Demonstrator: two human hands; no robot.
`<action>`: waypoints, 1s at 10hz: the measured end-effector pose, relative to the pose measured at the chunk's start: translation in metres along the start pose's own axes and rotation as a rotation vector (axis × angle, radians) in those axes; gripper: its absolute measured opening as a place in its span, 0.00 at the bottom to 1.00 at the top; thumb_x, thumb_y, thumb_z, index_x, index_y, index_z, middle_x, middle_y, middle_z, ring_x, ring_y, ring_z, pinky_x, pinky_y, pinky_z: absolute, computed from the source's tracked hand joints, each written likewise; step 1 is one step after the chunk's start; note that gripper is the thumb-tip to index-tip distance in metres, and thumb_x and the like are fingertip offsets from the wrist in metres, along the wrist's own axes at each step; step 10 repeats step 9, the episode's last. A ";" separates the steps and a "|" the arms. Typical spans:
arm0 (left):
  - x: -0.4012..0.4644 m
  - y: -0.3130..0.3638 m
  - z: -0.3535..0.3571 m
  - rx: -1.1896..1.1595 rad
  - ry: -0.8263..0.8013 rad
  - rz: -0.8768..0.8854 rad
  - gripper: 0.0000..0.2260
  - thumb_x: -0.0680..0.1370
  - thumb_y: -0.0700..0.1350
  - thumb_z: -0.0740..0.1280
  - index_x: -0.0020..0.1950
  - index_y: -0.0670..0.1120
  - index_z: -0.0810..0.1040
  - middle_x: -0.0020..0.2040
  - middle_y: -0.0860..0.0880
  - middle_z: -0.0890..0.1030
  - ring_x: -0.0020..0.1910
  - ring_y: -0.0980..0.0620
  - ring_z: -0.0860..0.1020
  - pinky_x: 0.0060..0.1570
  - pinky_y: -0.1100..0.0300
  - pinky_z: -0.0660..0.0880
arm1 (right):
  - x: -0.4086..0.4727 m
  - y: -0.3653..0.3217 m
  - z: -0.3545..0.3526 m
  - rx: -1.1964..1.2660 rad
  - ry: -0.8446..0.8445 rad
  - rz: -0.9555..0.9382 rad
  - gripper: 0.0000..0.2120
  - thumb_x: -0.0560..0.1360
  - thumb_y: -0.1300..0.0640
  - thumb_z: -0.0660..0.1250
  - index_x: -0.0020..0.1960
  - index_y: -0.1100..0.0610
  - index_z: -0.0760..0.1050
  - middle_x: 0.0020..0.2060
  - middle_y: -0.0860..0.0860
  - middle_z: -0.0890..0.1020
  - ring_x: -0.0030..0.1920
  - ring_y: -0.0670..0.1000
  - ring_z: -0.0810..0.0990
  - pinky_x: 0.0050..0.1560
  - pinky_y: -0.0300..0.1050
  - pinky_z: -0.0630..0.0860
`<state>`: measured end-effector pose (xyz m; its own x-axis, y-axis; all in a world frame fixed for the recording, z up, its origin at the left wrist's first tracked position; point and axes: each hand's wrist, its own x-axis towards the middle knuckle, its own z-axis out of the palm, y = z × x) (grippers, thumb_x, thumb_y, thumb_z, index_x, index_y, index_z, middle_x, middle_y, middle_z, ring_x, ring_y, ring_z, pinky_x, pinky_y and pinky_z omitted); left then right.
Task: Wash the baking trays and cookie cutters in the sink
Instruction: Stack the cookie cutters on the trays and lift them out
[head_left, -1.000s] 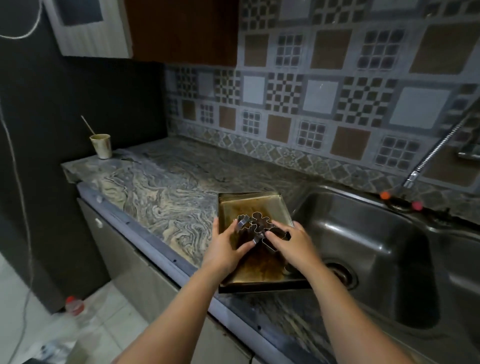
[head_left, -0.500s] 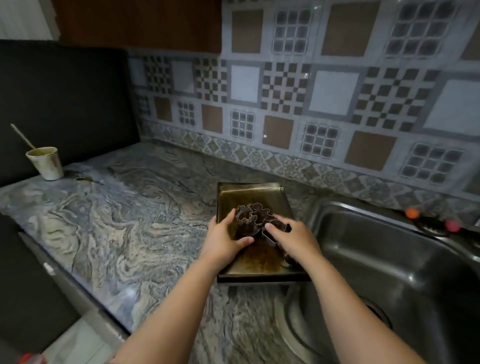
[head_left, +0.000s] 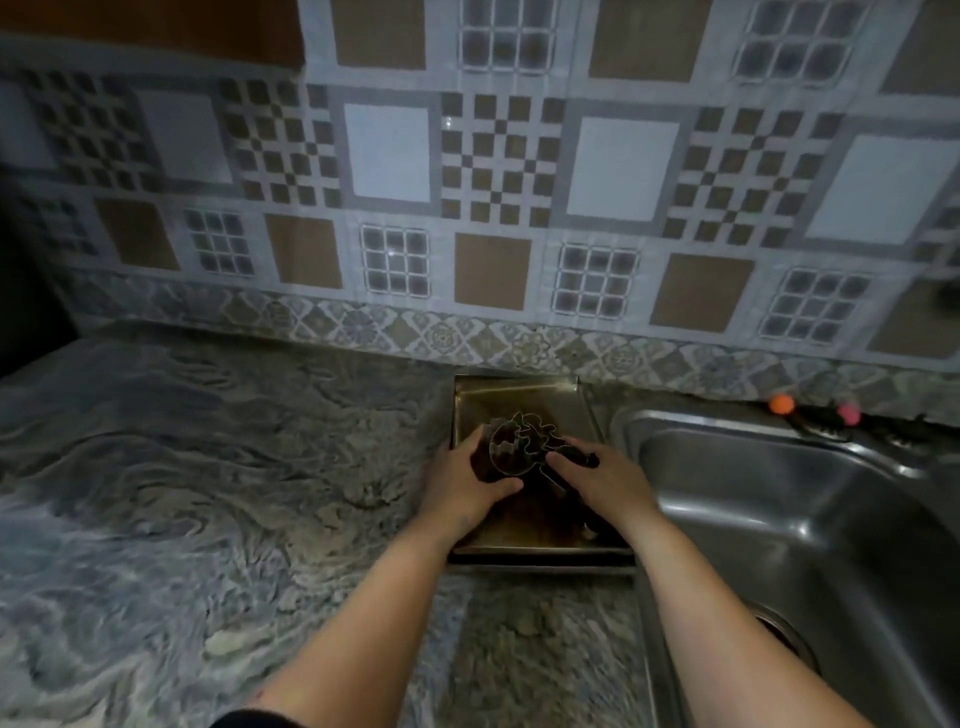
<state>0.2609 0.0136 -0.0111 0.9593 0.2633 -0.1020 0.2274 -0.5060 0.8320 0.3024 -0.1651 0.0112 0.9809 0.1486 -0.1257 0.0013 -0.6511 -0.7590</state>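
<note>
A stained, brownish metal baking tray (head_left: 519, 397) lies on the marbled counter just left of the steel sink (head_left: 779, 499); the rim of a second tray shows beneath its near edge. Thin metal cookie cutters (head_left: 522, 441) are bunched together over the tray's middle. My left hand (head_left: 462, 483) curls around the cutters from the left, and my right hand (head_left: 605, 480) closes on them from the right. The tray's near half is hidden under my hands.
The marbled counter (head_left: 208, 493) spreads wide to the left. A patterned tile wall (head_left: 493, 182) rises right behind the tray. An orange knob (head_left: 782, 404) and a pink knob (head_left: 848, 413) sit on the sink's back ledge. The sink drain (head_left: 779, 631) lies at the lower right.
My view has swung right and closer to the wall, and the paper cup has left the frame. Both hands stay on the cookie cutters over the tray, gathering them tighter.
</note>
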 end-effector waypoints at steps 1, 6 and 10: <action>0.037 0.002 0.002 -0.021 -0.040 0.030 0.40 0.67 0.54 0.78 0.75 0.56 0.64 0.70 0.48 0.69 0.70 0.47 0.68 0.69 0.49 0.66 | 0.025 -0.001 -0.001 0.027 0.059 0.026 0.23 0.73 0.40 0.67 0.66 0.45 0.74 0.60 0.48 0.80 0.58 0.51 0.79 0.59 0.49 0.76; 0.118 -0.004 0.012 -0.073 -0.092 0.067 0.41 0.69 0.46 0.78 0.77 0.54 0.61 0.73 0.48 0.68 0.71 0.48 0.67 0.70 0.52 0.66 | 0.095 -0.005 0.011 -0.103 0.082 0.154 0.27 0.65 0.31 0.59 0.60 0.39 0.77 0.53 0.49 0.83 0.53 0.54 0.81 0.57 0.53 0.77; 0.114 0.004 0.002 -0.017 -0.064 0.099 0.38 0.69 0.51 0.77 0.75 0.53 0.64 0.73 0.45 0.67 0.71 0.46 0.67 0.70 0.50 0.66 | 0.080 -0.012 -0.002 -0.002 0.084 0.111 0.49 0.58 0.21 0.62 0.74 0.44 0.62 0.71 0.55 0.69 0.70 0.56 0.67 0.68 0.55 0.68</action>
